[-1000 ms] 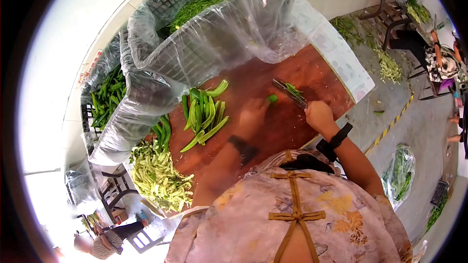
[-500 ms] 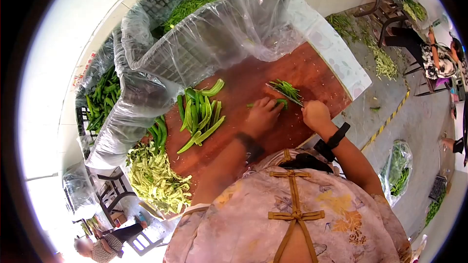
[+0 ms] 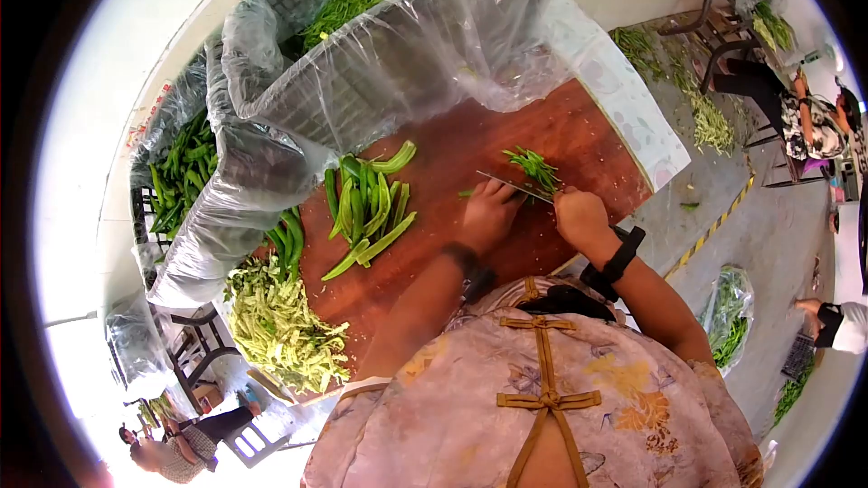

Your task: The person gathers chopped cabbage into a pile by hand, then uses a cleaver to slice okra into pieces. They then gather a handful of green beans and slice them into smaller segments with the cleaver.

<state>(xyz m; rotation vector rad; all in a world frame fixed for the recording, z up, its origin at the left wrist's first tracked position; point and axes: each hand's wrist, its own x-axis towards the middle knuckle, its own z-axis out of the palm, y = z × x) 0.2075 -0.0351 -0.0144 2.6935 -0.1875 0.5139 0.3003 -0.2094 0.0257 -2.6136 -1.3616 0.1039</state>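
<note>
My right hand (image 3: 581, 220) is closed round the handle of a knife (image 3: 514, 185), whose thin blade points up and left over the red-brown board (image 3: 452, 149). Beside the blade, on its far side, lies a small heap of thin green strips (image 3: 533, 167). With its fingers bent together, my left hand (image 3: 491, 212) presses a green pepper on the board; only a bit of the pepper shows, left of the fingertips. Several split and whole green peppers (image 3: 369, 208) lie in a pile left of my left hand.
A plastic-lined crate (image 3: 380, 63) holds green strips behind the board. Another crate with whole peppers (image 3: 185, 172) stands at the left. Pale pepper cores (image 3: 285, 325) are heaped at the board's left edge. Co-workers sit at far right (image 3: 805, 122) and lower left (image 3: 185, 452).
The knife blade has moved left, away from the cut strips and closer to my left fingers. My right hand has shifted slightly left. The view has shifted a little.
</note>
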